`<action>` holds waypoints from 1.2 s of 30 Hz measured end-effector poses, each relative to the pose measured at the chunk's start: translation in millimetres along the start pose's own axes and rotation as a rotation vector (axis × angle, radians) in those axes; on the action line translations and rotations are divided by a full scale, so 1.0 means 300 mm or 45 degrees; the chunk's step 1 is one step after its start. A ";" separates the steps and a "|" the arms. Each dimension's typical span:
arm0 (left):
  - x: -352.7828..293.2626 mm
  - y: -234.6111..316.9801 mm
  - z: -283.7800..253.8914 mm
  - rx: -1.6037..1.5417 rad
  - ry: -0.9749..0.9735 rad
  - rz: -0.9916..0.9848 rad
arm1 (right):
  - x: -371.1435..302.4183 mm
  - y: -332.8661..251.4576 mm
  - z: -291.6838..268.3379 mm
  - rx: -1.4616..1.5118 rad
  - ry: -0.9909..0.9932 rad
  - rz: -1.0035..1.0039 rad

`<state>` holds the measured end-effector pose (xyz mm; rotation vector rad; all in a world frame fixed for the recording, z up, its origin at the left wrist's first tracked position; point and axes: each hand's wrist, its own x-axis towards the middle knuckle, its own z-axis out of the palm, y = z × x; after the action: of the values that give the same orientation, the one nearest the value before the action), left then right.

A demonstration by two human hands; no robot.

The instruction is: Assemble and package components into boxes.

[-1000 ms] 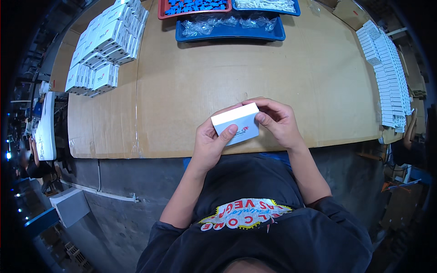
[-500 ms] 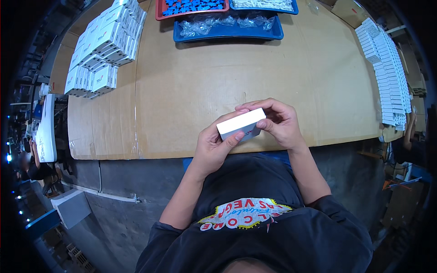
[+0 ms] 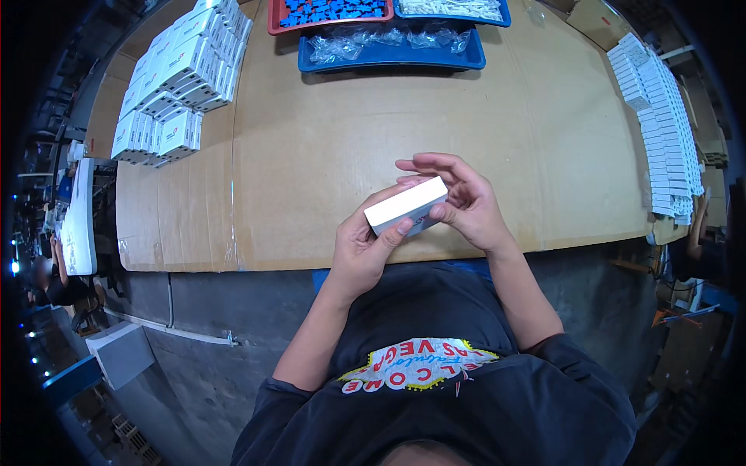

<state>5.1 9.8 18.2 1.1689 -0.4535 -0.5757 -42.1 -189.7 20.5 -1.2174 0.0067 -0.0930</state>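
Note:
A small white cardboard box [image 3: 406, 205] is held in both hands just above the near edge of the cardboard-covered table [image 3: 326, 155]. My left hand [image 3: 364, 248] grips it from below and the left, thumb on its near face. My right hand [image 3: 460, 200] wraps its right end, fingers curled over the top. The box lies tilted, its long white side facing up.
Stacks of white boxes [image 3: 179, 78] sit at the far left of the table. A long row of flat white boxes [image 3: 657, 116] runs down the right edge. A blue tray of clear bags [image 3: 388, 48], a red tray [image 3: 326, 12] and another blue tray [image 3: 454, 8] stand at the back.
The box has been turned in my hands: its broad face with a coloured mark showed before, now a plain narrow white side faces up. Both hands stay in the same place.

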 end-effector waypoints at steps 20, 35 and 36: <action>0.031 -0.004 -0.041 0.333 -0.046 -0.005 | -0.027 0.009 -0.019 -0.180 0.116 -0.026; -0.004 -0.002 -0.029 0.240 0.114 0.185 | -0.028 0.001 -0.041 -0.282 -0.087 -0.201; -0.006 -0.004 -0.033 0.275 0.119 0.207 | -0.028 -0.004 -0.036 -0.281 -0.088 -0.200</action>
<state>9.6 17.9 13.8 1.3442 -0.5345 -0.3355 -51.3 -199.7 17.6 -1.4402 -0.1423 -0.1908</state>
